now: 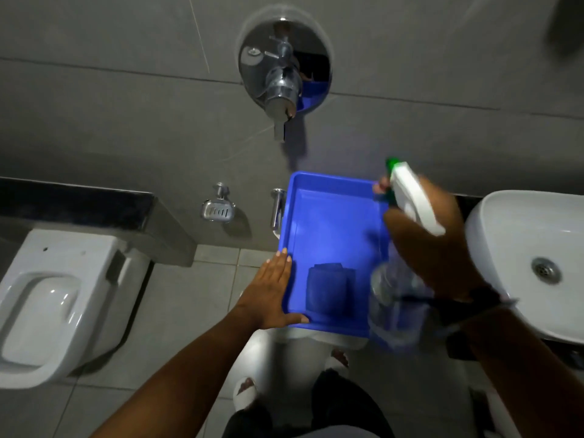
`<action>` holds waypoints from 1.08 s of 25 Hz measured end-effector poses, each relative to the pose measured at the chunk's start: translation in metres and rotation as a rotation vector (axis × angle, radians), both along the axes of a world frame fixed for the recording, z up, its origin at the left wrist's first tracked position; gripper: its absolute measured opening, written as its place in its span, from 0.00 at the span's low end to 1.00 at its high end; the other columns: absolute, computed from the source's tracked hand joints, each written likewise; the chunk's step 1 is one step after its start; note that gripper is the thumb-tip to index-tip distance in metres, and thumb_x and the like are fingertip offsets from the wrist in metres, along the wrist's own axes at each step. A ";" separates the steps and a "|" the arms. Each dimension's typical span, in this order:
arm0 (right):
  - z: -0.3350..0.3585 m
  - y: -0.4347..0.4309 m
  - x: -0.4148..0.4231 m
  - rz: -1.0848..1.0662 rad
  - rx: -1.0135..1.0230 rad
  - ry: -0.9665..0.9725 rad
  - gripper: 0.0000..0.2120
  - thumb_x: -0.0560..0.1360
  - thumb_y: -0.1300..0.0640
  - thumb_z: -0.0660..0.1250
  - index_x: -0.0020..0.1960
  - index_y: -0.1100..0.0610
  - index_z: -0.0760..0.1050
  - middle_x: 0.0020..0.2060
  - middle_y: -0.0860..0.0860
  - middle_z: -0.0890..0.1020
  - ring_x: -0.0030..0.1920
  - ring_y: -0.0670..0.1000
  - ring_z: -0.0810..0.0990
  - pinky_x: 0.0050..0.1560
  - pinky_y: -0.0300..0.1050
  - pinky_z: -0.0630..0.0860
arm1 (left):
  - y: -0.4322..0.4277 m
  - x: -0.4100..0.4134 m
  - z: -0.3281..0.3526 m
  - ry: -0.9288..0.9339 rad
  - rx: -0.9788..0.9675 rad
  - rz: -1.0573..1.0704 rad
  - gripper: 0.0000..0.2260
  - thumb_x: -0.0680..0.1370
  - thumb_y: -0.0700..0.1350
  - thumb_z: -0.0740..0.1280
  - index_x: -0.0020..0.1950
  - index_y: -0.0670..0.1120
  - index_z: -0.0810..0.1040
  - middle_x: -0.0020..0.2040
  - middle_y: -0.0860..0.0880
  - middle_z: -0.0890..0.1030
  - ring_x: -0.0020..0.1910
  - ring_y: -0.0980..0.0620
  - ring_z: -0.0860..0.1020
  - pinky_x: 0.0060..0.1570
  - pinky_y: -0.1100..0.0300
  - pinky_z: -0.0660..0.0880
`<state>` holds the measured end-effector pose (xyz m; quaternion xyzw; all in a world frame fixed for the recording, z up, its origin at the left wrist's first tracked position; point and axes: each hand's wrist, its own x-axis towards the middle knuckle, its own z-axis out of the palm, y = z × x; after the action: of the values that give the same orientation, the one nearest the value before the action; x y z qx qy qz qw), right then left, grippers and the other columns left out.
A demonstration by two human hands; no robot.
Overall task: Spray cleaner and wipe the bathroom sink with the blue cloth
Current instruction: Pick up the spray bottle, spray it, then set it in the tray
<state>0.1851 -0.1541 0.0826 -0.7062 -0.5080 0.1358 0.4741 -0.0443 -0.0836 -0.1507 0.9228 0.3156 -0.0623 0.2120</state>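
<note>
The blue cloth (328, 290) lay folded in the near end of the blue tray (331, 222), soft and light by the look of it, and best pinched at a folded edge since it would flop once lifted. At 9 o'clock of it the left hand (273, 295) was flat against the tray's near left rim, fingers straight, steadying and closed around nothing. At 3 o'clock the right hand (433, 245) was clenched around the neck of the spray bottle (407, 257), a clear, blurred body that was probably light and slick, safest held at the neck under the white trigger head. The sink (518, 248) sat farther toward 3 o'clock, bowl bare, nothing barring it. The toilet (57, 295) stood well apart at 9 o'clock. Farthest, at 12 o'clock, were the soap dish (218, 211) and wall tap (282, 77).
</note>
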 end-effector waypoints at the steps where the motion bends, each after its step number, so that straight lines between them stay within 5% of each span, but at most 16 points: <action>1: -0.011 -0.022 -0.005 -0.007 -0.137 0.036 0.09 0.69 0.70 0.62 0.47 0.65 0.77 0.36 0.52 0.78 0.35 0.40 0.75 0.40 0.28 0.71 | 0.000 -0.002 -0.004 0.017 -0.004 -0.023 0.59 0.65 0.79 0.58 0.80 0.41 0.41 0.80 0.43 0.38 0.79 0.45 0.37 0.78 0.50 0.39; 4: -0.070 -0.072 -0.025 -0.090 -0.608 0.218 0.03 0.73 0.70 0.64 0.40 0.68 0.76 0.33 0.62 0.76 0.34 0.53 0.75 0.37 0.54 0.73 | -0.004 -0.006 -0.008 0.009 -0.026 -0.032 0.61 0.65 0.80 0.59 0.79 0.41 0.38 0.80 0.43 0.36 0.79 0.45 0.36 0.78 0.51 0.37; 7: -0.127 -0.094 -0.038 -0.030 -0.943 0.134 0.06 0.76 0.61 0.63 0.40 0.57 0.73 0.38 0.56 0.75 0.42 0.54 0.76 0.42 0.46 0.67 | -0.007 -0.005 -0.009 -0.008 -0.033 -0.012 0.62 0.63 0.80 0.60 0.79 0.41 0.37 0.78 0.44 0.32 0.77 0.45 0.32 0.76 0.52 0.35; 11: -0.157 -0.086 -0.053 -0.115 -0.970 0.200 0.14 0.76 0.54 0.65 0.33 0.58 0.72 0.33 0.55 0.75 0.44 0.60 0.80 0.40 0.39 0.65 | -0.007 -0.003 -0.006 -0.005 -0.033 -0.004 0.62 0.63 0.80 0.60 0.79 0.40 0.38 0.80 0.42 0.36 0.77 0.45 0.32 0.76 0.52 0.35; 16: -0.171 -0.066 -0.058 -0.176 -1.065 0.178 0.12 0.72 0.53 0.66 0.51 0.60 0.74 0.53 0.59 0.80 0.53 0.59 0.79 0.45 0.41 0.68 | -0.010 -0.001 -0.002 0.021 -0.035 0.016 0.63 0.62 0.80 0.60 0.79 0.40 0.39 0.80 0.40 0.38 0.77 0.45 0.33 0.76 0.51 0.35; 22: -0.176 -0.058 -0.057 -0.220 -1.055 0.189 0.16 0.75 0.45 0.63 0.47 0.59 0.72 0.49 0.58 0.80 0.46 0.59 0.77 0.44 0.42 0.67 | -0.017 -0.004 0.000 0.023 -0.056 0.034 0.62 0.64 0.79 0.60 0.79 0.40 0.38 0.80 0.40 0.37 0.78 0.44 0.35 0.75 0.52 0.34; 27: -0.162 -0.061 -0.056 -0.185 -1.006 0.202 0.09 0.74 0.55 0.64 0.47 0.62 0.74 0.42 0.55 0.75 0.45 0.58 0.77 0.44 0.42 0.67 | -0.019 -0.005 0.001 0.018 -0.069 0.043 0.61 0.65 0.79 0.60 0.79 0.40 0.38 0.80 0.40 0.36 0.79 0.43 0.37 0.75 0.51 0.35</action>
<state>0.1290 -0.2148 -0.0791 -0.8720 -0.2671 0.3880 0.1331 -0.0496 -0.1030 -0.1499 0.9073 0.3350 -0.0768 0.2420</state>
